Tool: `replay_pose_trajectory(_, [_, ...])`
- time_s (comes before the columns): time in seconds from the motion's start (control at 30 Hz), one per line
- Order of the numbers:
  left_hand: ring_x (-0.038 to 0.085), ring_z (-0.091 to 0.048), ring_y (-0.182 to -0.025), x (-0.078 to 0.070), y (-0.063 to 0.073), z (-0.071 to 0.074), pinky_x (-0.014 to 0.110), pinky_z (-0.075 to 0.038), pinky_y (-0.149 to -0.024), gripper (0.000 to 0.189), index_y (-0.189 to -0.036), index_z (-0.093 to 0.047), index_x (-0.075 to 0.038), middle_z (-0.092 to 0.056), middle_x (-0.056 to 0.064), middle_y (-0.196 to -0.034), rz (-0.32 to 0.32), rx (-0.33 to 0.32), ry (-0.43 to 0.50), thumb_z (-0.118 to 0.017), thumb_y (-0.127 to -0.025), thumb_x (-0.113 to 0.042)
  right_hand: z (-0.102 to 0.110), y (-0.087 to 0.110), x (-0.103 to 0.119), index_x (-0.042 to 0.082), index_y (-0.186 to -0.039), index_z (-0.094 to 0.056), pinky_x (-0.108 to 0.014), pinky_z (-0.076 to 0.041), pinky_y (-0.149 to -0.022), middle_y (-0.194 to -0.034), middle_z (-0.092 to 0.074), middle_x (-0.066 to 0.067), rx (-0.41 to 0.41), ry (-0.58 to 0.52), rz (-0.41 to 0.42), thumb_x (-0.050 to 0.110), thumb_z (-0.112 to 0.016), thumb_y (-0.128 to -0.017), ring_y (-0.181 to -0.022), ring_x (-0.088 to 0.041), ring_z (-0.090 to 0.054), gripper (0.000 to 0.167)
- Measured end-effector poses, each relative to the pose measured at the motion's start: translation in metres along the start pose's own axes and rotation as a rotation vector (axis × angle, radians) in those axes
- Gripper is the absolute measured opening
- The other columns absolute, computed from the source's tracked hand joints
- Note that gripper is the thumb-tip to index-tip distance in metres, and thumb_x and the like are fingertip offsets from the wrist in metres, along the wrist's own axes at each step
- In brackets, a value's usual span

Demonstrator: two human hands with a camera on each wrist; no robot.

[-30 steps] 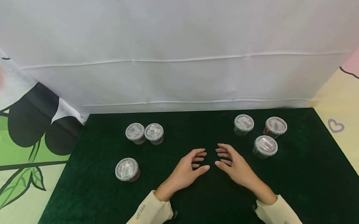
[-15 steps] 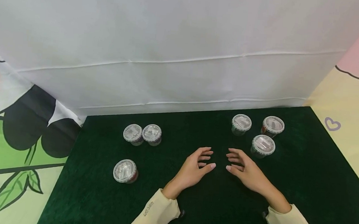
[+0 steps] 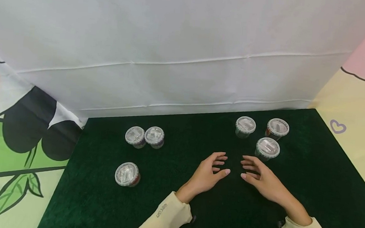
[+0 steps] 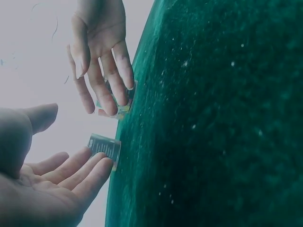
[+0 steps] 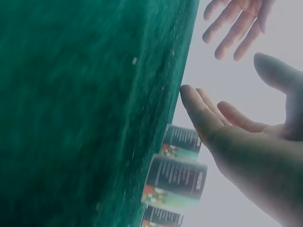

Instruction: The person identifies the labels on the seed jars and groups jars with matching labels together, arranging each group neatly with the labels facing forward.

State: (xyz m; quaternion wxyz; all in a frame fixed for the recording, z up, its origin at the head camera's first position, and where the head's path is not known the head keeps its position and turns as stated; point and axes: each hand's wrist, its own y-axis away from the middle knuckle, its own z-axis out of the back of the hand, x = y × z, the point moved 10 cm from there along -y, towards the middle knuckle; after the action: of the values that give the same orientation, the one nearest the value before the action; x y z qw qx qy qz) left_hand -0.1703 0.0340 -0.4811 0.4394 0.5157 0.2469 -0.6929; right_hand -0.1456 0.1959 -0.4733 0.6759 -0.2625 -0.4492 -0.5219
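Observation:
My left hand (image 3: pixel 206 173) hovers over the middle of the dark green table with relaxed, slightly bent fingers and holds nothing. Facing it across a small gap, my right hand (image 3: pixel 264 177) is likewise loose and holds nothing. Just beyond the right hand stands a small lidded plastic tub (image 3: pixel 268 148); in the right wrist view a labelled tub (image 5: pixel 175 180) shows below the fingers, apart from them. Behind it are two more tubs, one left (image 3: pixel 245 126) and one right (image 3: pixel 277 128). The left wrist view shows both palms (image 4: pixel 57 194) with tubs beyond.
On the left side, two lidded tubs stand side by side, one tub (image 3: pixel 135 136) next to another tub (image 3: pixel 154 136). A single tub (image 3: pixel 127 174) sits nearer the front. A white cloth wall (image 3: pixel 185 78) rises behind the green table (image 3: pixel 91 207), with printed cloth at both sides.
Both hands have drifted to the right and slightly toward the near side, keeping their loose shape. The view has shifted a little; the tubs stay in place on the table.

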Motion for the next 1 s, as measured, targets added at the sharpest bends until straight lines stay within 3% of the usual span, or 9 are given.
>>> replay_pose_trajectory(0.63, [0.021, -0.058, -0.137, -0.013, -0.016, -0.018, 0.031, -0.051, -0.11, 0.059, -0.156, -0.045, -0.009, -0.057, 0.007, -0.152, -0.015, -0.007, -0.018, -0.069, -0.104, -0.023, 0.034, 0.025, -0.025, -0.008, -0.152, -0.039, -0.055, -0.058, -0.098, -0.145, -0.051, -0.035, -0.029, 0.091, -0.053, 0.014, -0.064, -0.106, -0.129, -0.053, -0.057, 0.057])
replay_pose_trajectory(1.0, [0.018, -0.058, -0.136, -0.016, -0.03, -0.032, 0.028, -0.051, -0.109, 0.057, -0.156, -0.046, -0.011, -0.058, 0.006, -0.152, -0.012, -0.013, -0.018, -0.068, -0.105, -0.024, 0.062, 0.033, -0.046, -0.011, -0.15, -0.038, -0.064, -0.055, -0.098, -0.146, -0.047, -0.04, -0.139, 0.15, -0.183, 0.018, -0.06, -0.109, -0.131, -0.059, -0.052, 0.055])
